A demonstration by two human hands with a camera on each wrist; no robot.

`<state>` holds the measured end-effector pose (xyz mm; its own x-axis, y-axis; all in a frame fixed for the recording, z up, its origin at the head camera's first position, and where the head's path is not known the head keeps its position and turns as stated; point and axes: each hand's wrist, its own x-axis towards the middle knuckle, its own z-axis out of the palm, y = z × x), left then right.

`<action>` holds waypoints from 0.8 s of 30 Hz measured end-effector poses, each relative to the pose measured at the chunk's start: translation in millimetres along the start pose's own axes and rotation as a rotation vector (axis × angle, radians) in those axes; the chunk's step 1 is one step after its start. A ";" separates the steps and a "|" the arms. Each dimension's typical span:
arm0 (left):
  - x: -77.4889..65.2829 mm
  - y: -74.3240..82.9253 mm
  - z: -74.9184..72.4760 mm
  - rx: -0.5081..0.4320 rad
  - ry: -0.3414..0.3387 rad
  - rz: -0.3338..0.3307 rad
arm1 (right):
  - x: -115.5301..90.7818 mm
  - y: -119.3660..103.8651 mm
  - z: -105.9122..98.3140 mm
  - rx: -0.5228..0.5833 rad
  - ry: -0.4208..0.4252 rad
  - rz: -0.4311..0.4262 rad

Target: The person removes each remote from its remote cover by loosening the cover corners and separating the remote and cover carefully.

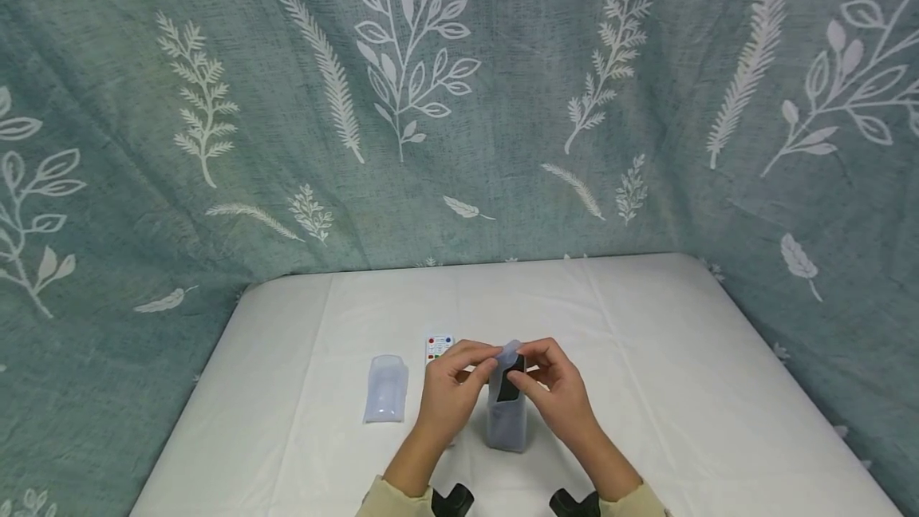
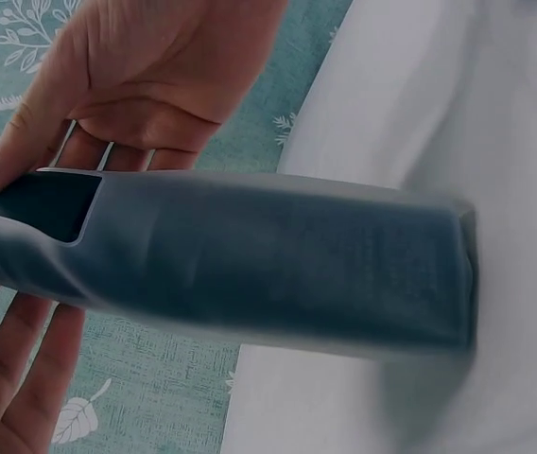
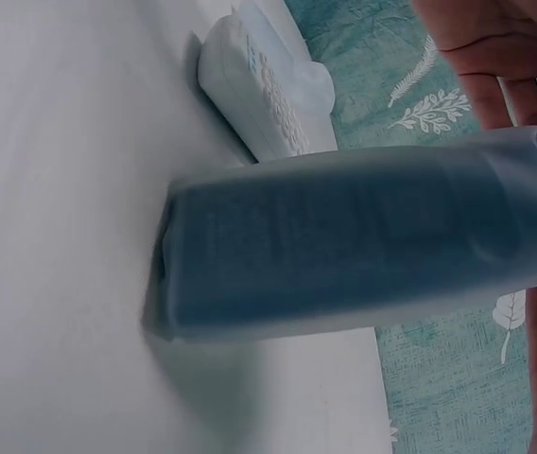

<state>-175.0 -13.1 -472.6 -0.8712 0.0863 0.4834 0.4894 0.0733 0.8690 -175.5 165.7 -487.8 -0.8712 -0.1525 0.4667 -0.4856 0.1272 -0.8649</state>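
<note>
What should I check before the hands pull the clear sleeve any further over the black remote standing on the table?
1. Black remote upright, base on table: ok.
2. Clear sleeve covers the lower body: ok.
3. Sleeve top fully over the remote: not ok, dark end exposed.
4. Left hand and right hand pinching the sleeve's top: ok.
5. Spare sleeve and white remote apart from the work: ok.

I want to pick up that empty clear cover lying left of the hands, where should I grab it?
Grip the empty cover across its long side edges near the middle, coming from above. It lies flat and lengthwise on the table, with bare cloth on both sides.
</note>
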 end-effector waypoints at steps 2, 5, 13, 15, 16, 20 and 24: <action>0.2 1.5 0.5 0.019 0.000 0.015 | -0.8 0.1 0.3 -0.002 0.008 -0.008; 0.5 3.3 1.7 0.034 0.003 0.034 | -1.1 0.5 0.6 -0.001 0.013 -0.016; 1.9 1.2 4.5 0.022 0.041 0.083 | -0.7 1.3 0.5 0.090 -0.016 0.011; 2.8 0.2 5.3 0.037 0.050 0.110 | -0.4 0.8 0.5 0.108 -0.023 0.010; 3.1 -0.2 5.6 0.040 0.052 0.112 | -0.2 0.7 0.5 0.114 -0.025 0.008; 3.4 1.1 5.8 0.051 0.053 0.083 | 0.6 0.6 0.7 0.124 -0.029 0.013; 2.5 4.3 5.5 0.042 0.056 0.013 | 0.9 0.4 0.9 0.115 -0.026 0.043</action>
<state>-174.9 -7.0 -468.2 -0.8648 0.0316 0.5010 0.5011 0.1142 0.8578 -176.4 164.7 -487.9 -0.8882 -0.1751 0.4248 -0.4349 0.0215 -0.9002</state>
